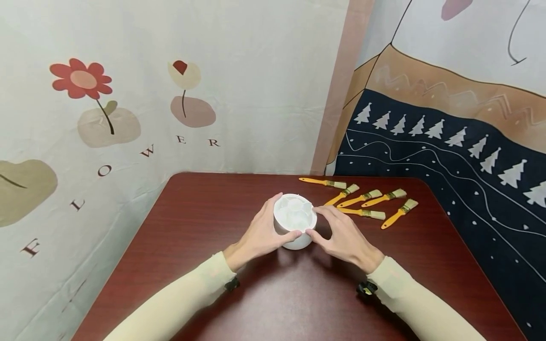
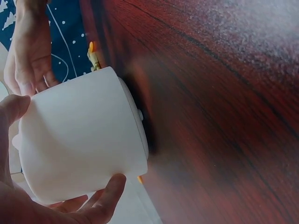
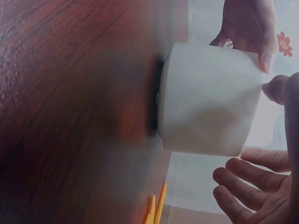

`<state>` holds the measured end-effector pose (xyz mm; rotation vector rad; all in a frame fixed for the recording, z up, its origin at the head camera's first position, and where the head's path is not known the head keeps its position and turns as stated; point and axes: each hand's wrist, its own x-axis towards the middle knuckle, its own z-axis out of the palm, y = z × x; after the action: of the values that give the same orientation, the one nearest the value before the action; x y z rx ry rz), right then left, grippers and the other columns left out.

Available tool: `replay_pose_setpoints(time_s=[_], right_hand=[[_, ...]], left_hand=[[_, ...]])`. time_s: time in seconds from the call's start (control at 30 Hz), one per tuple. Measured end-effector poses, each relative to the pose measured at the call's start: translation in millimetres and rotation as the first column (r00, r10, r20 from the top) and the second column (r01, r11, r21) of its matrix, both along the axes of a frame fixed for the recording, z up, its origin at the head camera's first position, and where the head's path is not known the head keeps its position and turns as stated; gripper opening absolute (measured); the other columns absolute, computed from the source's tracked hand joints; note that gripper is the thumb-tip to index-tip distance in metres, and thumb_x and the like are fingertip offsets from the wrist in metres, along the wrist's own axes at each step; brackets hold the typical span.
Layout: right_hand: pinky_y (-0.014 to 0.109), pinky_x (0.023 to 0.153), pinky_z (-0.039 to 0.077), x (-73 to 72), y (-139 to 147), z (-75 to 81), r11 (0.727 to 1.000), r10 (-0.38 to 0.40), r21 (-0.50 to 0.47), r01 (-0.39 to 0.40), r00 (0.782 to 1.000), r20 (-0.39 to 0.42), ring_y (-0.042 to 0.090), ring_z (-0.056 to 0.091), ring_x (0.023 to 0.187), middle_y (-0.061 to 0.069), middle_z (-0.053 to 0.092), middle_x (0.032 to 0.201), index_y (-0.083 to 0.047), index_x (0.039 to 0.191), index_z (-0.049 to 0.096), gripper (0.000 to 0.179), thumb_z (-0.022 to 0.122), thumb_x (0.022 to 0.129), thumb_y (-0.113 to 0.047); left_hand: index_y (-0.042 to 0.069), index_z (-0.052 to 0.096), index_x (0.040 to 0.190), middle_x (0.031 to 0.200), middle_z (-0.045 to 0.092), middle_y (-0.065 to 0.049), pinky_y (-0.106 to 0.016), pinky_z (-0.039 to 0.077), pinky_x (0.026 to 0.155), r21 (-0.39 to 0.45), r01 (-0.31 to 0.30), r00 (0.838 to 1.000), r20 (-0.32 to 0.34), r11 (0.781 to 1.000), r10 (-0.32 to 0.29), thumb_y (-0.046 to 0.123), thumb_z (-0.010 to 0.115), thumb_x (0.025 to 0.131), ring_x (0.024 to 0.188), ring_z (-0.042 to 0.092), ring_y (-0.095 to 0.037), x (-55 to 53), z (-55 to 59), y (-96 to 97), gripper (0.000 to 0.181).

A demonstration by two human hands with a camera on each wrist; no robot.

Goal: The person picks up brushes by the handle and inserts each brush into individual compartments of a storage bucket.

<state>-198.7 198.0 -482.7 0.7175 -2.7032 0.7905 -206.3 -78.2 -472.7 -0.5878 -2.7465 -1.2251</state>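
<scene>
A white round container, its inside split into compartments, stands upright between my two hands at the middle of the table. Its smooth side wall fills much of the left wrist view, with small feet showing under the base. My left hand grips it from the left, thumb at the near side and fingers around the wall. With thumb and forefinger my right hand holds the rim from the right, while its other fingers spread loosely off the wall. Whether the base touches the table is unclear.
Several paintbrushes with yellow handles and pale bristles lie at the back right, among them a brush set apart on the right. The dark red wooden table ends at a printed cloth backdrop.
</scene>
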Motion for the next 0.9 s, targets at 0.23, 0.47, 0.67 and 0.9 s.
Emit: replay_pose_setpoints(time_s=[0.23, 0.47, 0.67, 0.9], right_hand=[[0.062, 0.119, 0.062, -2.6, 5.0, 0.4, 1.0, 0.0, -0.03, 0.0, 1.0, -0.012, 0.034, 0.074, 0.14, 0.01, 0.075, 0.152, -0.012, 0.156, 0.069, 0.067, 0.087, 0.103, -0.049], [0.066, 0.119, 0.061, -6.6, 14.3, 1.4, 0.999, -0.022, -0.047, 0.022, 1.0, -0.006, 0.037, 0.072, 0.142, 0.013, 0.074, 0.154, -0.01, 0.158, 0.069, 0.067, 0.085, 0.105, -0.047], [0.065, 0.121, 0.059, -11.0, 23.3, 3.3, 0.998, -0.038, -0.051, 0.038, 0.999, 0.002, 0.037, 0.07, 0.146, 0.012, 0.073, 0.155, -0.012, 0.159, 0.068, 0.065, 0.084, 0.107, -0.047], [0.067, 0.118, 0.06, -17.3, 33.1, 1.4, 0.997, -0.065, -0.039, 0.065, 0.998, 0.003, 0.04, 0.07, 0.144, 0.015, 0.071, 0.157, -0.01, 0.159, 0.069, 0.062, 0.082, 0.109, -0.044]], left_hand=[[0.011, 0.032, 0.181, 0.182, 0.047, -0.012, -0.058, 0.052, 0.13, -0.005, 0.009, 1.0, -0.002, 1.0, -0.009, 0.053, 0.097, 0.091, 0.161, 0.058, -0.036, -0.9, -0.9, 0.4, 0.119], [0.01, 0.033, 0.181, 0.181, 0.048, -0.013, -0.059, 0.052, 0.13, -0.004, 0.009, 1.0, -0.009, 1.0, -0.009, 0.052, 0.097, 0.09, 0.16, 0.059, -0.036, -0.8, -0.2, 0.7, 0.119], [0.013, 0.032, 0.182, 0.182, 0.048, -0.012, -0.058, 0.051, 0.131, -0.009, 0.012, 1.0, -0.001, 1.0, -0.012, 0.052, 0.098, 0.09, 0.161, 0.058, -0.036, -1.1, 0.3, -0.1, 0.12], [0.012, 0.033, 0.181, 0.183, 0.047, -0.012, -0.058, 0.051, 0.131, -0.006, 0.013, 1.0, -0.001, 1.0, -0.013, 0.052, 0.098, 0.09, 0.162, 0.057, -0.037, -1.1, 0.0, -1.6, 0.119]])
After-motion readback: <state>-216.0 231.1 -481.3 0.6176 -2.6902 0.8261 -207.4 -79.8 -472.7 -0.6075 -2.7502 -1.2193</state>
